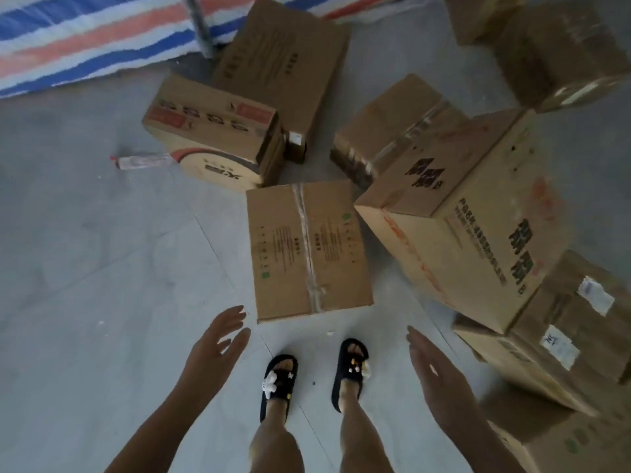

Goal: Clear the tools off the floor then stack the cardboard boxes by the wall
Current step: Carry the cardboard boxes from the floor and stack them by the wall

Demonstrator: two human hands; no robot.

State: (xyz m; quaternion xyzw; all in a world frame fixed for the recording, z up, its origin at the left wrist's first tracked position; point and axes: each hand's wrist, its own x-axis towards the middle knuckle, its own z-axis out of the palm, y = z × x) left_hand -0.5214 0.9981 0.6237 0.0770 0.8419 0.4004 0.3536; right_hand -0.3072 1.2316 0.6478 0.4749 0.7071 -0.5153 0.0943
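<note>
Both hands hang spread and empty over the floor (85, 268): my left hand (213, 343) has its fingers fanned apart, just short of the near left corner of the taped box (307, 250), and my right hand (433, 367) is flat, fingers straight and together, to the right of my feet. I see black slippers (350, 367) on both feet, standing right behind that taped box, which lies flat with a strip of clear tape down its middle and small green and dark print I cannot read. To its right a large tilted box (478, 233) leans on others, bearing bold dark characters and a line of capitals too blurred to make out. Lower right, a labelled box (573, 322) carries white stickers, one with a small logo I cannot read. Farther off sit a red-marked box (211, 131) with a row of round dark characters, a tall box (283, 63) behind it, and a wrapped box (392, 128) under shiny tape. A bottle-like object (143, 162) lies on the floor left of the red-marked box. A grey pole (201, 25) rises before a blue, red and white striped tarp (85, 39).
</note>
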